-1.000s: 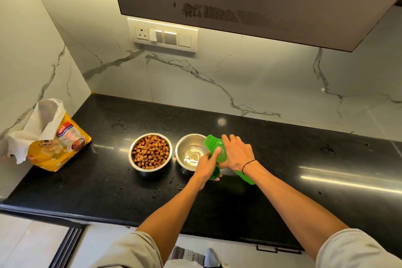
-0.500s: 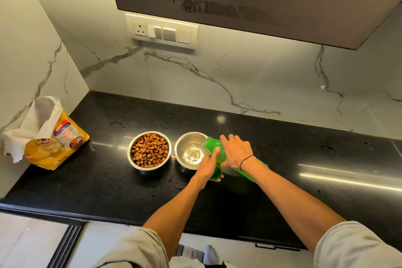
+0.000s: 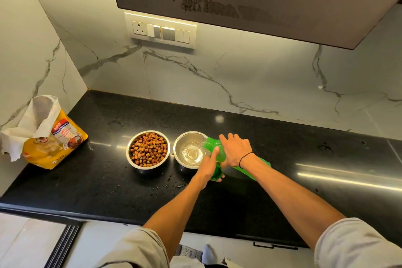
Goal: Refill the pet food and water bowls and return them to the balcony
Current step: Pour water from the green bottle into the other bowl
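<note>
Two bowls side by side on counter [image 3: 304, 159] | kibble bowl [image 3: 148, 149] full | water bowl [image 3: 189, 150] part filled | right hand [image 3: 236, 150] gripping tilted bottle [image 3: 214, 144], mouth over rim | left hand [image 3: 210, 164] steadying neck, holding cap [image 3: 216, 175] | advice: pour slowly, level off below brim.

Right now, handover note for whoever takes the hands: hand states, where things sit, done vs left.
Right hand grips the green bottle, tipped with its mouth over the water bowl.
Left hand steadies the bottle's neck with its thumb and holds the green cap.
Food bowl sits left of the water bowl on the black counter, full of kibble. Food bag stands open at the far left.
Done: food filled. Water bowl holds only a shallow pool.
Left: finish pouring, cap the bottle, carry both bowls to the balcony.
</note>
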